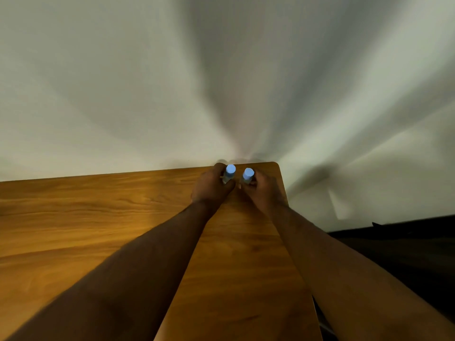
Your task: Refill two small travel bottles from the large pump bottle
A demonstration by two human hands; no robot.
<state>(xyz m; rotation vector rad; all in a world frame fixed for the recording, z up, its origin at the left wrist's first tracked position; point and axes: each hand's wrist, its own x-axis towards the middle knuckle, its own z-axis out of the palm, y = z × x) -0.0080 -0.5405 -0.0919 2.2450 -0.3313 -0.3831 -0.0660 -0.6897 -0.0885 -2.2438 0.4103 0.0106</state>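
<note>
Two small clear travel bottles with pale blue caps stand upright near the far right corner of the wooden table [98,217]. My left hand [211,187] is wrapped around the left travel bottle [229,172]. My right hand [261,187] grips the right travel bottle [247,175]. The two bottles are side by side, a small gap between them, both caps on. Fingers hide the lower parts of the bottles. The large pump bottle is not in view.
A plain pale wall [221,70] rises right behind the table's far edge. The table's right edge runs close to my right arm, with dark floor [406,254] beyond it.
</note>
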